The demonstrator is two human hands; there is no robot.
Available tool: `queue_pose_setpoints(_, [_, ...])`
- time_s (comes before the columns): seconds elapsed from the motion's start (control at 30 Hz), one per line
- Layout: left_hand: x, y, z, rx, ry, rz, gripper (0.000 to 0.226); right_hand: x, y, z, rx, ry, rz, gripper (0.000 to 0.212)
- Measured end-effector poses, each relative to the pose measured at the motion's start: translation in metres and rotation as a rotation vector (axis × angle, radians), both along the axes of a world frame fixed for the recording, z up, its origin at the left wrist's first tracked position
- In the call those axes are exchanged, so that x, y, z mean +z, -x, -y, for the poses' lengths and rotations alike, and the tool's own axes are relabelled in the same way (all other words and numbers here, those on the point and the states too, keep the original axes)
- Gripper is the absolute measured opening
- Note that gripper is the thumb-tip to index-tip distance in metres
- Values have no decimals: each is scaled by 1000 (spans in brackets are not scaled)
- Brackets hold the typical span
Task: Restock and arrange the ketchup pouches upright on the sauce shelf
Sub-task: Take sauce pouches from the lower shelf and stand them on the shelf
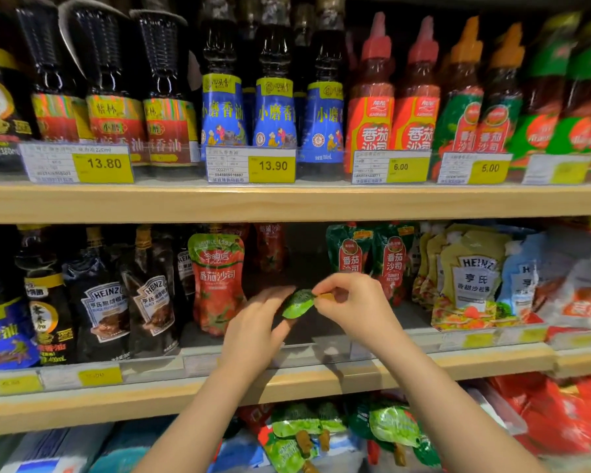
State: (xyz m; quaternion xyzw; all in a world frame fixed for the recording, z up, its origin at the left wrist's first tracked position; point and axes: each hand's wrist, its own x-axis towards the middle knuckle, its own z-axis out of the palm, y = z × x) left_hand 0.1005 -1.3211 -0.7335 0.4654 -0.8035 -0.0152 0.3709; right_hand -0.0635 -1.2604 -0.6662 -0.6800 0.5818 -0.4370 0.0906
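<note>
Shelving of pale wood fills the view, the sauce shelf (423, 365) in the middle carrying upright Heinz pouches (471, 281) and a red ketchup pouch (217, 285), with yellow tags reading 13.80 and 13.90 above. In the gap between them, the right hand (352, 302) pinches the cap end of a green-topped ketchup pouch (299, 303). The left hand (253, 327) rests straight fingers against its side.

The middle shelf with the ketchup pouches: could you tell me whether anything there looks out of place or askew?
Yes. The green-topped pouch lies tilted between the left hand and right hand, not upright. It sits in a gap beside the upright red pouch. Below, loose pouches lie in a heap.
</note>
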Motion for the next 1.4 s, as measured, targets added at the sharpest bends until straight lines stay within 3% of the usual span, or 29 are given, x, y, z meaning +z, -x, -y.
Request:
queue_pose_setpoints(0.1, [7,1,2,-85,66,-114,40,1,8,-7,13,43,168,17])
queue_pose_setpoints(0.2, [19,5,6,-160,2,-276,31,-4,11,-4,35,65,318,28])
queue_pose_setpoints(0.37, [33,15,19,-102,-101,-433,25,-7,-1,16,-107,85,305,29])
queue_pose_setpoints(0.57, [34,17,39,-170,-475,-793,19,-6,-18,38,18,77,360,66])
queue_pose_setpoints(0.67, [35,15,32,-180,-425,-682,25,-21,-22,39,-12,80,394,68])
queue_pose_setpoints(0.77, [26,-11,11,-24,-171,-447,27,-38,-27,30,-307,-92,269,38])
queue_pose_setpoints(0.87, [9,-52,-5,377,52,-246,26,-52,-35,27,-419,-220,94,63])
queue_pose_setpoints(0.93, [2,-66,-9,498,-22,-265,37,-55,-41,33,-414,-212,78,67])
queue_pose_setpoints(1.03, [-4,-63,-9,508,-78,-268,48,-55,-46,47,-401,-197,55,62])
queue_pose_setpoints(1.17, [-9,-54,-9,497,-38,-254,43,-48,-46,75,-392,-308,123,82])
queue_pose_setpoints(1.4, [-9,-53,-10,494,-51,-264,44,-45,-50,102,-425,-279,96,80])
